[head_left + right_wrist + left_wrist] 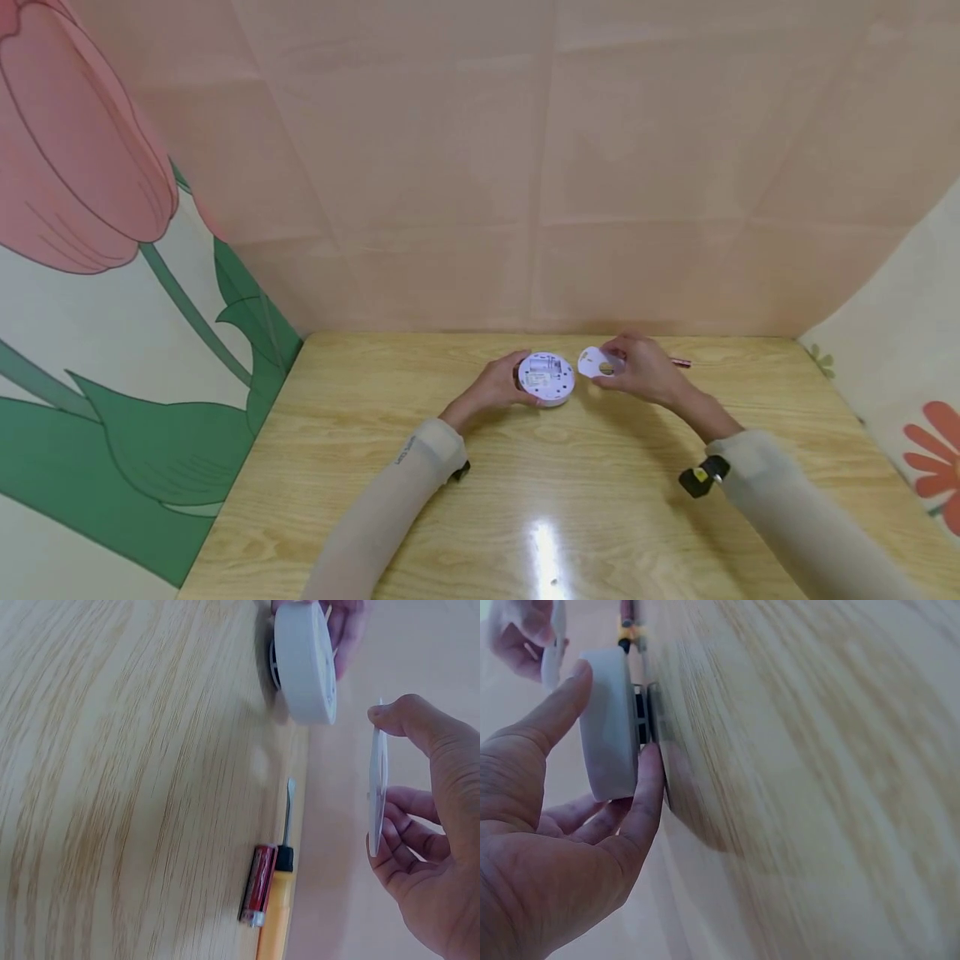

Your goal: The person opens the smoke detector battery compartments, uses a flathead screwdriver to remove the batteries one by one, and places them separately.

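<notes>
My left hand [501,382] grips a round white smoke detector [547,385] by its left side, its back turned up with a battery slot and a printed label. In the left wrist view, the thumb presses the upper edge of the smoke detector [609,724] and the fingers lie under it, close over the table. To the right, my right hand [643,368] pinches a thin white mounting plate [591,363] with cut-outs between thumb and fingers. The right wrist view shows the plate [378,780] edge-on, held apart from the detector.
A red battery [259,883] lies on the wooden table [120,795] beside a screwdriver [276,907] with a yellow handle, both near my right hand. A plain pinkish cloth [450,167] hangs behind the table, with flower-printed cloth [97,150] at the sides.
</notes>
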### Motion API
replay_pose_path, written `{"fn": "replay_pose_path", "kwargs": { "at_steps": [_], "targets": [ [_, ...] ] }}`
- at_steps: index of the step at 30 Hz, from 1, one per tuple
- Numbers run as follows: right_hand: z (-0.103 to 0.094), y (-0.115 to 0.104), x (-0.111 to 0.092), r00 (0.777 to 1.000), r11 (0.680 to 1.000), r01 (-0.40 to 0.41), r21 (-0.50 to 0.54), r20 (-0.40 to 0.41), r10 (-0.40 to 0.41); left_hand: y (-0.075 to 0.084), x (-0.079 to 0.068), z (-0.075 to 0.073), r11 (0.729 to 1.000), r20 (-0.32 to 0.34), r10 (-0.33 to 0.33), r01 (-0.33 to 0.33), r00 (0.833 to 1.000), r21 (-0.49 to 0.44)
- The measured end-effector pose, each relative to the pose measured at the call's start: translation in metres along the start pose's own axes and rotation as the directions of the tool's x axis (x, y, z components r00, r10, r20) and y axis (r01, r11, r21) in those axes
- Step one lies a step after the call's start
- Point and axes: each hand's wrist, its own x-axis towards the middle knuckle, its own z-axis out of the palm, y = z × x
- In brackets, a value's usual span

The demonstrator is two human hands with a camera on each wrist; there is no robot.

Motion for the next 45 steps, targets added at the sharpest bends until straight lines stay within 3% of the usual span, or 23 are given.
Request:
{"fn": "replay_pose_path", "kwargs": {
  "at_steps": [9, 18, 26, 33, 45],
  "targets": [
    [0.008, -0.011, 0.008, 1.000, 1.000, 0.011, 0.012, -0.006, -0.011, 0.000, -0.001, 0.001, 0.999, -0.021, 0.035, -0.035, 0.999, -0.005],
    [0.017, -0.023, 0.015, 0.999, 1.000, 0.012, 0.021, -0.030, -0.011, -0.002, -0.002, 0.003, 1.000, -0.042, 0.016, -0.016, 0.999, -0.003],
    [0.028, -0.033, 0.018, 0.999, 0.999, -0.050, 0.018, -0.002, 0.050, -0.001, -0.002, 0.004, 1.000, -0.044, 0.013, -0.012, 0.999, 0.015],
    [0.037, -0.042, 0.022, 0.998, 0.998, -0.066, 0.021, -0.015, 0.066, 0.000, -0.002, 0.006, 0.999, -0.059, -0.007, 0.010, 0.998, 0.051],
    [0.054, -0.061, 0.028, 0.985, 0.985, -0.170, 0.014, -0.026, 0.170, 0.002, -0.004, 0.006, 0.999, -0.091, -0.011, 0.015, 0.996, 0.046]
  ]
}}
